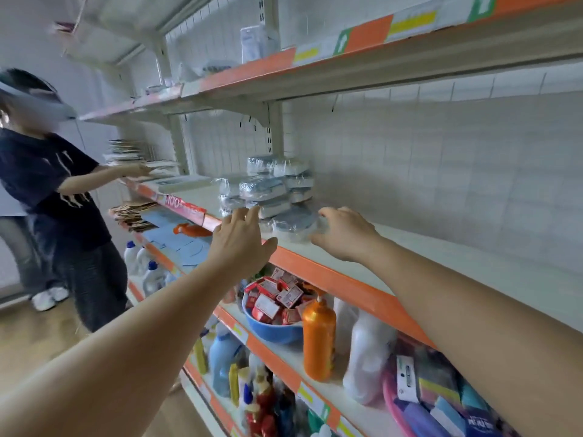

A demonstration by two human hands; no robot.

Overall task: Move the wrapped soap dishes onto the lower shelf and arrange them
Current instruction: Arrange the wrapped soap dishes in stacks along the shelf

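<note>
A pile of wrapped soap dishes [268,187], blue-grey in clear plastic, is stacked on the white shelf [441,263] with the orange front strip. One wrapped dish [293,222] lies at the front of the pile near the edge. My right hand [342,233] rests on the shelf with its fingertips touching the right end of that dish. My left hand [241,238] hovers at the shelf edge just left of the pile, fingers spread and holding nothing. More wrapped packs [257,42] stand on the upper shelf.
Another person [53,197] in dark clothes stands at the left, reaching into the same shelving. Below are a blue bowl of red boxes [274,310], an orange bottle [318,339], a white bottle [366,354] and several detergent bottles [220,357].
</note>
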